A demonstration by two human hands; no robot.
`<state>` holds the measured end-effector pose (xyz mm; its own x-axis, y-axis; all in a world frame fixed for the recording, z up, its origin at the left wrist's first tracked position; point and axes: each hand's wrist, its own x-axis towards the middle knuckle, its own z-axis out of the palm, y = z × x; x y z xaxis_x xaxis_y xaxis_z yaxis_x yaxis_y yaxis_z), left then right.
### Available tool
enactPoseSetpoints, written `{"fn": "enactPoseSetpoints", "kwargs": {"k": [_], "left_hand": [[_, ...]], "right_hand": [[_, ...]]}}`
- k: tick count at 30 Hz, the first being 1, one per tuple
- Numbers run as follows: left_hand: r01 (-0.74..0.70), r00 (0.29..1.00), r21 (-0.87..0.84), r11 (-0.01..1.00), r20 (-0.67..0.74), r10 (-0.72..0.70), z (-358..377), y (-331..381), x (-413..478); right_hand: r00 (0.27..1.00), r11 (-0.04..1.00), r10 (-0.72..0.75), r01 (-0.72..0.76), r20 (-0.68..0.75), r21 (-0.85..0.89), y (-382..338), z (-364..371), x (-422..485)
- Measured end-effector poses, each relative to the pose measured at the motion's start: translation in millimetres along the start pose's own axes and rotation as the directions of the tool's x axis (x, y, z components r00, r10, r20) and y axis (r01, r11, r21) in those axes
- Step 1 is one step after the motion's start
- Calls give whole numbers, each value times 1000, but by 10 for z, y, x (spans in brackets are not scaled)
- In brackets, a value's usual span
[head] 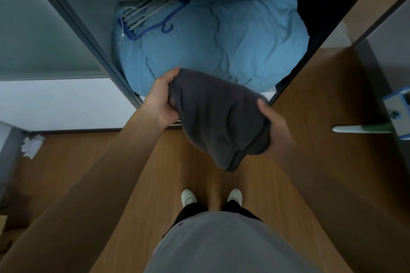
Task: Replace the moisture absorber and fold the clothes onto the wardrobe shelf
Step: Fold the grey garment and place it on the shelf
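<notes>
Both hands gripped a dark grey garment (218, 117) in front of the open wardrobe (93, 35): the left hand (160, 101) bunched its upper edge, and the right hand (276, 127), somewhat blurred, apparently pinched its other side. It hung above the wooden floor (310, 117), just before a blue duvet (221, 35) stuffed inside.

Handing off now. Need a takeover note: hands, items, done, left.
Left hand grips the garment at its top edge. Right hand grips the opposite side.
The garment is bunched and held in the air in front of the open wardrobe.
A duvet fills the wardrobe bottom, with hangers on top.
Done: nothing folded or shelved in view.
Left: fold and shelve the garment. No moisture absorber is identifiable, so check it.
</notes>
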<state>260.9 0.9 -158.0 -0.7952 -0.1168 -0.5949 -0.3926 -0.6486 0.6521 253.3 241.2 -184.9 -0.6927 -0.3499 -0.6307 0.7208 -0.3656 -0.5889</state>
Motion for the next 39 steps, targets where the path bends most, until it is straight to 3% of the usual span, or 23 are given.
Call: {"fn": "enactPoseSetpoints", "kwargs": {"k": [4, 10, 13, 17, 24, 29, 33, 36, 39], "left_hand": [[-65, 990, -13, 998, 128, 66, -162, 9, 43], [51, 981, 181, 982, 175, -83, -417, -200, 119], [60, 981, 239, 969, 163, -101, -317, -228, 121], [67, 973, 155, 986, 208, -99, -351, -221, 125], [201, 934, 219, 955, 250, -254, -385, -467, 136], [83, 963, 154, 985, 241, -119, -223, -422, 118], [28, 992, 339, 940, 104, -68, -213, -141, 141], [-18, 999, 445, 895, 44, -2, -171, 87, 212], [-51, 998, 365, 930, 52, 35, -160, 197, 256]], "right_hand": [[998, 996, -13, 18, 62, -91, 10, 158, -33], [974, 999, -33, 40, 226, -28, -159, 230, -13], [981, 999, -30, 34, 189, -17, -175, 266, -26], [981, 994, -108, 102, 163, 42, -234, 246, -82], [974, 977, -199, 189, 109, 97, -227, 221, -117], [982, 991, -129, 123, 139, 52, -245, 148, -100], [981, 996, -83, 84, 178, 5, -371, 43, -37], [978, 987, -51, 80, 202, -140, -465, -6, 3], [989, 967, -87, 114, 122, -228, -482, 83, 86]]}}
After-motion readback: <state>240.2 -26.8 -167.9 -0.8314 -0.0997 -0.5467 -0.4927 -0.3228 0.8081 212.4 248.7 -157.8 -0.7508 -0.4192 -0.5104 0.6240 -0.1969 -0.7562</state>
